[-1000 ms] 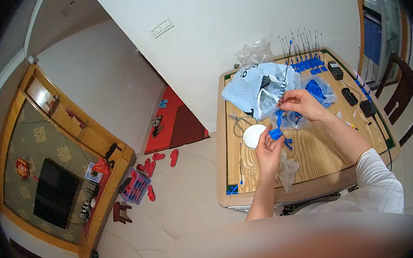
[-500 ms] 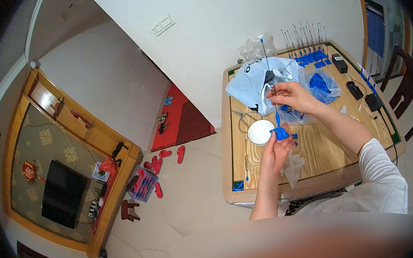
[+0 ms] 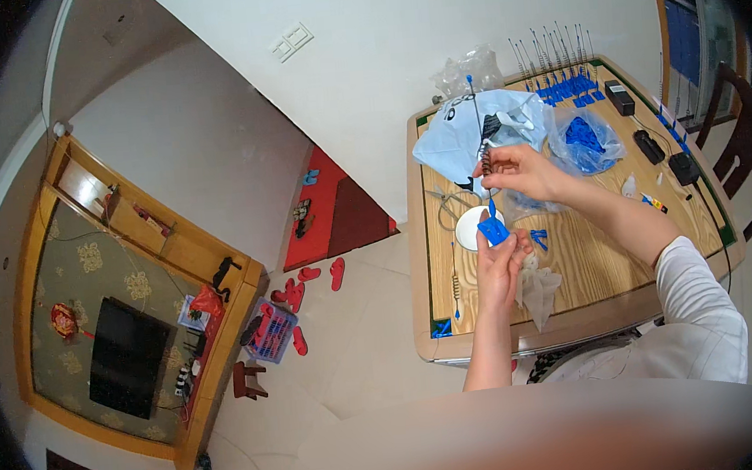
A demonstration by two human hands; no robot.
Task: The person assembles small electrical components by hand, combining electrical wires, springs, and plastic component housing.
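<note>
A thin dark rod point(image 3: 475, 108) with a coil spring, a blue tip and a flat blue base point(image 3: 494, 230) stands nearly upright between my hands. My left hand point(image 3: 498, 269) is closed on the base from below, its thumb against the blue piece. Higher up, my right hand point(image 3: 521, 173) pinches the rod at its dark coil point(image 3: 486, 157). Just behind the base is a white round dish point(image 3: 468, 233), with scissors point(image 3: 447, 213) beside it. Small blue pieces point(image 3: 539, 239) lie right of my left hand, near a crumpled translucent wrapper point(image 3: 538, 291).
Similar spring rods on blue bases point(image 3: 569, 89) stand along the table's far edge. A light blue bag point(image 3: 444, 146) and a clear bag of blue pieces point(image 3: 584, 135) lie nearer. Black adapters point(image 3: 681, 166) with cables sit at right. Another spring rod point(image 3: 456, 283) lies at left.
The blue base has tilted, and its broad flat face now shows. Both hands have shifted slightly left and up with the rod, keeping their hold.
</note>
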